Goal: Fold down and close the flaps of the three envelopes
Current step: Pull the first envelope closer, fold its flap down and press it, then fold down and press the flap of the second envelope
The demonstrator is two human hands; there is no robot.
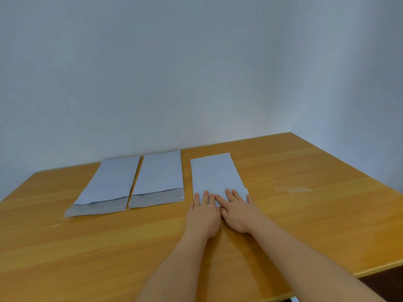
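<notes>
Both hands flat, left hand (204, 214) and right hand (237, 212), fingers straight, pressing near end of right envelope (216, 175), smooth white paper rectangle. Wood-grain table (305, 214).

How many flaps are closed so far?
None clearly finished. In hand: both the left hand and the right hand press flat on the near end of the right envelope, its flap apparently folded. Left: the middle envelope and left envelope, flaps open.
</notes>
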